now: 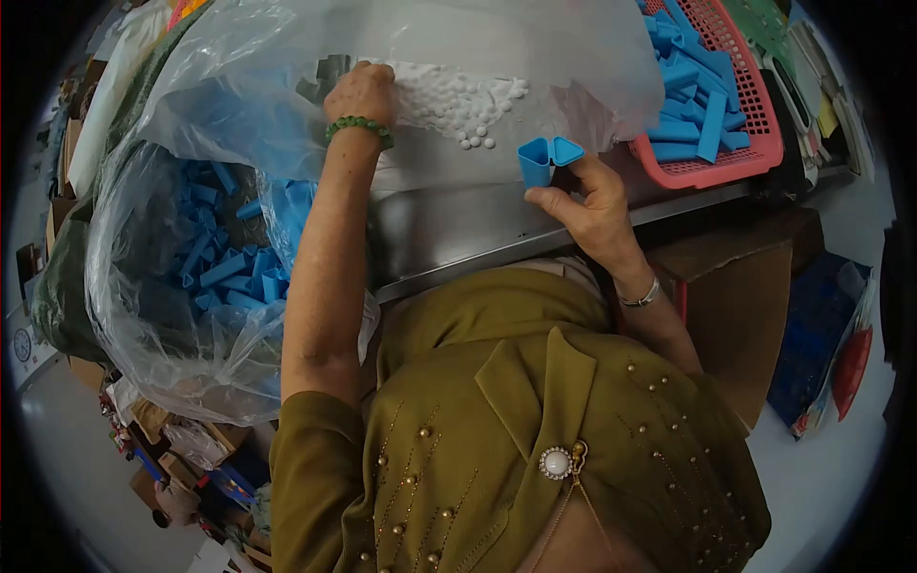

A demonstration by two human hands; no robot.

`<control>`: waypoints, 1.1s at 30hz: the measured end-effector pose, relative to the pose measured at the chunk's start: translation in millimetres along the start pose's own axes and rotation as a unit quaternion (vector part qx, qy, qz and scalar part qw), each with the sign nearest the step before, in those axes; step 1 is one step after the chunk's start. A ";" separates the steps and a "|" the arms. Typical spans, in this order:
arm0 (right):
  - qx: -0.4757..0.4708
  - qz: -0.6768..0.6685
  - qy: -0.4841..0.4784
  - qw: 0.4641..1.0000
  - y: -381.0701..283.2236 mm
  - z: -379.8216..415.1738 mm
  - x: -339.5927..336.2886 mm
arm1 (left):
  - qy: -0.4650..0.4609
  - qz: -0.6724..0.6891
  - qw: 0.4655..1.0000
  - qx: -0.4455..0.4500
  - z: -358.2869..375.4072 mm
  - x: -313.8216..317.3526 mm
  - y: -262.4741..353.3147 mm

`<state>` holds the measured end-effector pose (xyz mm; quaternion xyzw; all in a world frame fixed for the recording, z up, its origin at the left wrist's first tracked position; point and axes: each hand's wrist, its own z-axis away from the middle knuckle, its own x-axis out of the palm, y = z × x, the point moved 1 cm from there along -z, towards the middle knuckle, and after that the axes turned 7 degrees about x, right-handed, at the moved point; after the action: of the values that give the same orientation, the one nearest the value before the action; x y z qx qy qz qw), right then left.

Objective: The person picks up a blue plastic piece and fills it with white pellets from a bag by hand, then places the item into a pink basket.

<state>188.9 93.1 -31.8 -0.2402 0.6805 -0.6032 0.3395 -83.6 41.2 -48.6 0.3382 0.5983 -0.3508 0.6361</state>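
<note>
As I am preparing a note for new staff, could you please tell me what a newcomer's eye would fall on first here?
Probably the blue case, lid open, in the right hand, in the upper middle. Next would come the white pieces beside the left hand, at top centre, then the many blue tubes in the pink basket at upper right and the clear bag at left.

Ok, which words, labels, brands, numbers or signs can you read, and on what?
No text can be read.
Blue triangular plastic case in the right hand: no lettering visible.
Round white clock-like dial: any markings too small.
Red oblong bundle at far right: any print too blurred.
</note>
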 end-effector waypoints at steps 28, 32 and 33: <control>0.033 0.016 -0.006 0.999 -0.3 -3.8 1.5 | 0.095 0.231 0.954 0.168 38.0 22.5 25.5; 0.043 0.029 -0.006 0.999 -0.1 -3.2 -0.6 | 0.054 0.276 0.936 0.212 42.2 19.3 40.8; 0.044 0.029 -0.005 0.999 1.5 -2.9 -1.4 | 0.054 0.276 0.936 0.213 41.6 18.5 41.8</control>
<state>187.8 96.4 -32.9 -0.2079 0.6583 -0.6214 0.3705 -25.6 27.1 -64.4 0.6362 0.4257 -0.2619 0.5877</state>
